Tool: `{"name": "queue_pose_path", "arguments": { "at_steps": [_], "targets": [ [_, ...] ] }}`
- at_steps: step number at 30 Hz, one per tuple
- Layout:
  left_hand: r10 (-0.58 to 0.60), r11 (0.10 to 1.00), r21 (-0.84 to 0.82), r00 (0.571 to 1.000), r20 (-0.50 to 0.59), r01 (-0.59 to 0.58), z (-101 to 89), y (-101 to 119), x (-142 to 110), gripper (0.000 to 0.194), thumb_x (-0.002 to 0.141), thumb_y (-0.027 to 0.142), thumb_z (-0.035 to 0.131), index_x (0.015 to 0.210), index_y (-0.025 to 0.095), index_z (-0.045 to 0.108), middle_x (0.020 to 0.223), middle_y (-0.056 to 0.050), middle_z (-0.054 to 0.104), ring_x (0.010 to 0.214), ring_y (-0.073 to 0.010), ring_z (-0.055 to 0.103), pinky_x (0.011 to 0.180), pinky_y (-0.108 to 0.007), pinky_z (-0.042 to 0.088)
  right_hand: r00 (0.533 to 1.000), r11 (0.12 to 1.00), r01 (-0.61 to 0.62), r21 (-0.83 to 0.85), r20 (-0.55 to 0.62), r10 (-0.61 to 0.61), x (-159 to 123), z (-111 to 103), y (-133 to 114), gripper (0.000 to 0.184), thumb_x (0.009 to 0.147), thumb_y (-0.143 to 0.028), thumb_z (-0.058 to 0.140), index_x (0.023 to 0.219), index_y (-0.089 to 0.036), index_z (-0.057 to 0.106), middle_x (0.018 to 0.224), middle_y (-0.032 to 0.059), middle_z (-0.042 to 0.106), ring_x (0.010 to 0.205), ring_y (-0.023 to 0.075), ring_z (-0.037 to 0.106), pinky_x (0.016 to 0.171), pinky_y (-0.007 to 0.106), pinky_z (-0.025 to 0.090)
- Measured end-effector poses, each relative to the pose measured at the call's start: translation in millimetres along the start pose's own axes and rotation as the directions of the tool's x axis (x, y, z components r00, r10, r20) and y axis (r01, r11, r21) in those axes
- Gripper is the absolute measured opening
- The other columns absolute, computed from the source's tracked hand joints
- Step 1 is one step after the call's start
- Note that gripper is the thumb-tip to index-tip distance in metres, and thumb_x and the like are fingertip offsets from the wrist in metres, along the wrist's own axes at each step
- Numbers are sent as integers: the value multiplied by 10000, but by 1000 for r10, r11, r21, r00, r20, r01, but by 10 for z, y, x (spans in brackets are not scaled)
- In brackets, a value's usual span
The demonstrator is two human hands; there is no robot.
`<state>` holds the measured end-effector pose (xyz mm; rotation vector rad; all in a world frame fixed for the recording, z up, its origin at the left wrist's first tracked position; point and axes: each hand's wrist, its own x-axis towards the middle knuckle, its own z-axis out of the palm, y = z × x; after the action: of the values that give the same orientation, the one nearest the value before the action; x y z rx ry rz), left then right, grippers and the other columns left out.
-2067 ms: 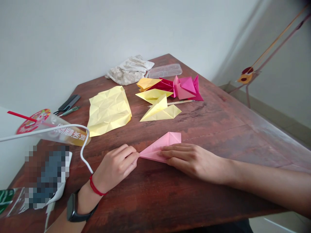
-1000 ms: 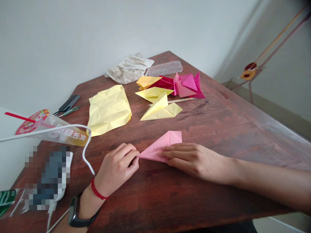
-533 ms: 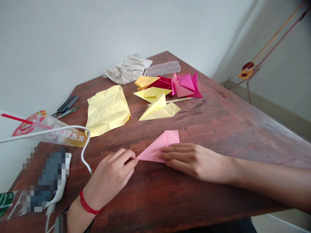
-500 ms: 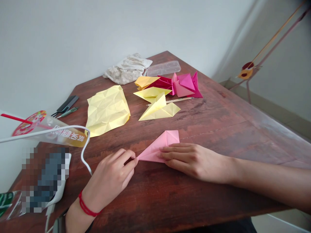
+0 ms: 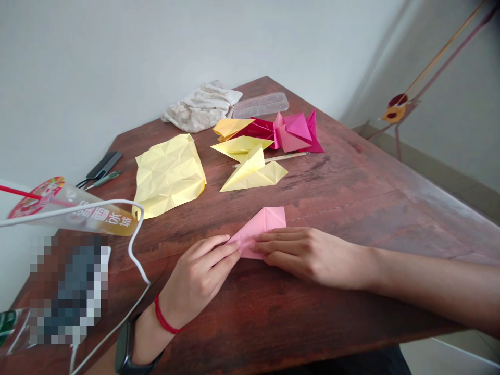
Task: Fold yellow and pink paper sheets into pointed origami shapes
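A folded pink paper (image 5: pixel 262 225) lies flat near the front of the wooden table (image 5: pixel 351 198). My right hand (image 5: pixel 308 254) rests on its right side, fingers stretched flat and pressed on the paper. From the left, my left hand (image 5: pixel 199 276) reaches with fingers extended, their tips lying on the paper's pointed left end. That wrist wears a red string and a dark watch.
Behind lie a crumpled yellow sheet (image 5: pixel 169 174), folded yellow pieces (image 5: pixel 250 169), magenta folded pieces (image 5: pixel 292 133), a pencil (image 5: pixel 287 156), a cloth (image 5: pixel 201 107) and a clear plastic lid (image 5: pixel 260 104). At left stand a sealed drink cup (image 5: pixel 74 211), a white cable (image 5: pixel 135 250) and pens (image 5: pixel 101 169).
My left hand has moved right along the pink paper, from pinching its pointed tip to fingers laid over that end. The right hand has stayed put.
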<state>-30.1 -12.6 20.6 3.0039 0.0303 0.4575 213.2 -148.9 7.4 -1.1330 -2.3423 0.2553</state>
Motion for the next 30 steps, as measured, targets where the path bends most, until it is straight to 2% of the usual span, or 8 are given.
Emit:
{"name": "queue_pose_path", "arguments": {
  "at_steps": [5,10,15,22,27,30],
  "targets": [
    [45,997,54,998,36,-47,-34,29,-69,311,1040,92,452,1175,131,730,1253,-60,745,1262,-254,642,1021,-403,603,1000,999,-24,45,13,24,-16,-11,13,328,1062,-105,408,1286,-85,647,1281,171,716,1339,214,596,1173,418,471],
    [76,988,126,995,64,-84,-52,101,-68,383,1043,56,375,1207,119,715,1281,-87,731,1266,-242,649,1045,-400,592,999,995,-29,98,35,26,-37,-4,37,311,1059,-109,414,1215,-117,682,1276,155,719,1330,210,604,1172,424,471],
    [92,984,147,992,91,-105,-68,149,-32,392,1021,29,361,1185,102,710,1283,-112,727,1277,-231,643,1122,-410,530,998,986,-12,168,56,2,-47,-37,76,299,1042,-96,439,1210,-89,685,1362,189,668,1370,217,568,1190,402,447],
    [99,979,168,987,125,-119,-47,125,-94,475,953,-29,323,1258,94,666,1336,-125,697,1294,-214,631,1088,-354,554,998,959,6,285,53,-22,-82,-62,145,285,963,-69,545,1193,-118,706,1348,172,682,1360,227,578,1170,395,468],
    [-16,986,168,988,153,-10,-28,254,-91,506,900,-4,328,1289,89,639,1394,-131,659,1334,-234,598,1102,-384,535,995,951,-32,308,99,2,-56,-104,124,313,913,-36,550,1167,-104,720,1332,178,690,1357,236,581,1182,405,449],
    [-106,982,174,983,152,79,-6,393,-79,418,985,122,379,1330,58,607,1401,-174,644,1337,-277,593,1109,-447,520,993,944,-55,327,114,18,-31,-139,94,378,882,-15,539,1211,-99,707,1368,176,669,1374,236,565,1182,402,447]
  ]
}}
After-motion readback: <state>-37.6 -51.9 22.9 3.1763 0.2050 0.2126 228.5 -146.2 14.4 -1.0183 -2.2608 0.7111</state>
